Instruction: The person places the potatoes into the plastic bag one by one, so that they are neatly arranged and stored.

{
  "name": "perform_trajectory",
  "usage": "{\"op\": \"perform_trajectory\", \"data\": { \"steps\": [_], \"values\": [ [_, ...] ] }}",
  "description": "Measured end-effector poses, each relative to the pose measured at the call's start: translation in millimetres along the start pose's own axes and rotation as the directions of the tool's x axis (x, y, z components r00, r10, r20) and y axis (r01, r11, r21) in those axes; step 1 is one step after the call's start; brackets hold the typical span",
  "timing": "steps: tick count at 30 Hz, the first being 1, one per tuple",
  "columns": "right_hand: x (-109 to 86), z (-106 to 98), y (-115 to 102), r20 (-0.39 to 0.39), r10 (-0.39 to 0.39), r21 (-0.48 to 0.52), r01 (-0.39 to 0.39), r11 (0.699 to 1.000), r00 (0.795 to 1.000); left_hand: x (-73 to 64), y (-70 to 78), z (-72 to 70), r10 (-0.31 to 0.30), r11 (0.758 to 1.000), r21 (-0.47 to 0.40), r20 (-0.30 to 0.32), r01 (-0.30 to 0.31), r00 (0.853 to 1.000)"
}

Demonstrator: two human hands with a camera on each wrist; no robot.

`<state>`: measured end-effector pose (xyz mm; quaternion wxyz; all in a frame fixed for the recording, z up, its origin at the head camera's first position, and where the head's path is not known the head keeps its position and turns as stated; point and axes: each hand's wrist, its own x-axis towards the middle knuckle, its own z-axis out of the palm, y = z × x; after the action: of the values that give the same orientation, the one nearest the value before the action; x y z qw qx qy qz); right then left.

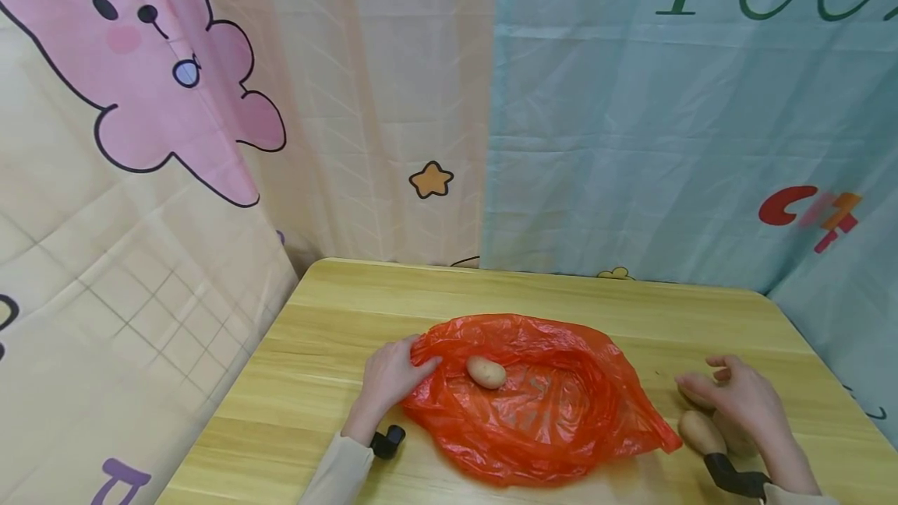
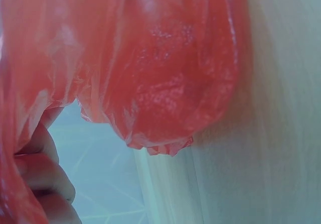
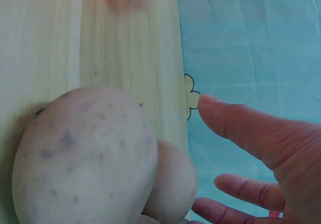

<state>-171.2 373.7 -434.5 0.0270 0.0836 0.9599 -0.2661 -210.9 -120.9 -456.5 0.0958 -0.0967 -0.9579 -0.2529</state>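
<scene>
A red plastic bag [image 1: 484,454] lies spread with its mouth facing up on the table. My left hand [image 1: 390,372] grips the bag's left rim, thumb over the plastic; its curled fingers [image 2: 47,176] show behind the film in the left wrist view. One potato [image 1: 486,372] sits inside the bag near that hand. Over a small group of potatoes [image 1: 701,432] at the right, my right hand [image 1: 752,400] hovers with fingers spread and loosely bent. The right wrist view has a large spotted potato [image 3: 85,156] in front, a smaller potato [image 3: 174,184] behind it, and the thumb apart from both.
The wooden table [image 1: 365,294] has rounded back corners. Printed curtains [image 1: 596,139] hang behind it and along both sides. A black wrist strap with a camera [image 1: 388,443] is on the left wrist, and another black mount [image 1: 733,478] overlaps the potatoes at the right.
</scene>
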Motion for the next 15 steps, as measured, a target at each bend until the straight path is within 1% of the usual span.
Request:
{"op": "perform_trajectory", "data": {
  "steps": [6, 15],
  "values": [
    [1.0, 0.6, 2.3, 0.016, 0.008, 0.0, -0.008, 1.0, 1.0, 0.4, -0.2, -0.5, -0.006, 1.0, -0.002, 0.003, 0.006, 1.0],
    [2.0, 1.1, 2.0, 0.026, -0.02, -0.024, 0.021, 0.999, 0.999, 0.8, -1.4, -0.5, -0.004, 1.0, -0.003, -0.001, 0.004, 1.0]
  ]
}}
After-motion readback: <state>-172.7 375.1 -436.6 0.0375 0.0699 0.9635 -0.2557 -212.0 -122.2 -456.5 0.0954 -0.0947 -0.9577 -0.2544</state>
